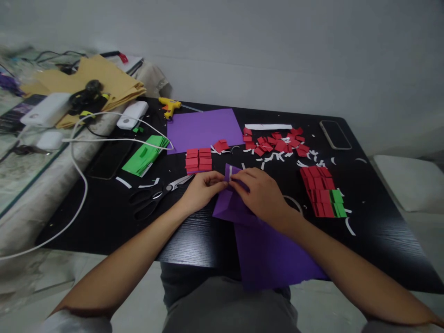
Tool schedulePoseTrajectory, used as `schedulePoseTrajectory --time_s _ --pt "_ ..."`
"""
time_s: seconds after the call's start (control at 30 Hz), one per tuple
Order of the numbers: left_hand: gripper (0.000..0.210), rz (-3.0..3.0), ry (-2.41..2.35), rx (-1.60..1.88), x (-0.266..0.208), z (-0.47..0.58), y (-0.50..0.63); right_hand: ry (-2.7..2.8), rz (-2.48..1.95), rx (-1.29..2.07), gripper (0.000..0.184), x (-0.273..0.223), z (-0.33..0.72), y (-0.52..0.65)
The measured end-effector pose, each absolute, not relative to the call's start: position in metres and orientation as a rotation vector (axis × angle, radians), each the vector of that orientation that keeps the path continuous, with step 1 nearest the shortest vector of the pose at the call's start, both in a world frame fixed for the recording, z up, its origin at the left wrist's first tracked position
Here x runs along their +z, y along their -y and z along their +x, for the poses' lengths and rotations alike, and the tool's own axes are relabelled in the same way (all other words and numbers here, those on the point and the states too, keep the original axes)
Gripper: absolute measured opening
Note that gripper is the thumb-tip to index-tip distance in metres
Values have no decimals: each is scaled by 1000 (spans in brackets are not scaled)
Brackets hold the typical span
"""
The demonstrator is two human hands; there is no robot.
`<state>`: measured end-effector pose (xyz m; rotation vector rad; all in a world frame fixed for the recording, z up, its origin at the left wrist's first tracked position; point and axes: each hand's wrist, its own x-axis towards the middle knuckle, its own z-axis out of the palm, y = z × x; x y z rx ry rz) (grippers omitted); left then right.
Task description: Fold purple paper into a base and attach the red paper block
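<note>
Both hands meet over a piece of purple paper [225, 206] near the middle of the black table. My left hand [203, 190] pinches its left edge between thumb and fingers. From the other side my right hand [262, 194] presses its fingertips together on the same paper, beside a narrow white strip [231, 171] on its upper end. Part of the paper is hidden under the right hand. Below it, a large purple sheet [274, 259] reaches past the front table edge over the lap. Black-handled scissors [156, 196] lie partly open left of my left hand.
Red folded paper pieces [198, 160] sit behind the hands, with loose ones [277, 143] farther right. A red and green block [321, 192], a phone [335, 134], green paper [145, 155], another purple sheet [204, 129] and a yellow glue gun [169, 107] surround them. A white cable [85, 185] loops at left.
</note>
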<state>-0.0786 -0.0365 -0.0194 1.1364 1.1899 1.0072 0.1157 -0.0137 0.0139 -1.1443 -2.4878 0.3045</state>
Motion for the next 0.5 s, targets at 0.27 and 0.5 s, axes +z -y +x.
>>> schedulePoseTrajectory --time_s 0.27,0.5 --pt "20 1433 -1242 989 -20 -80 39 2592 -1199 528 18 22 114 6" --pt "23 1498 -1246 957 -26 -81 41 2700 -1185 607 20 36 114 -4"
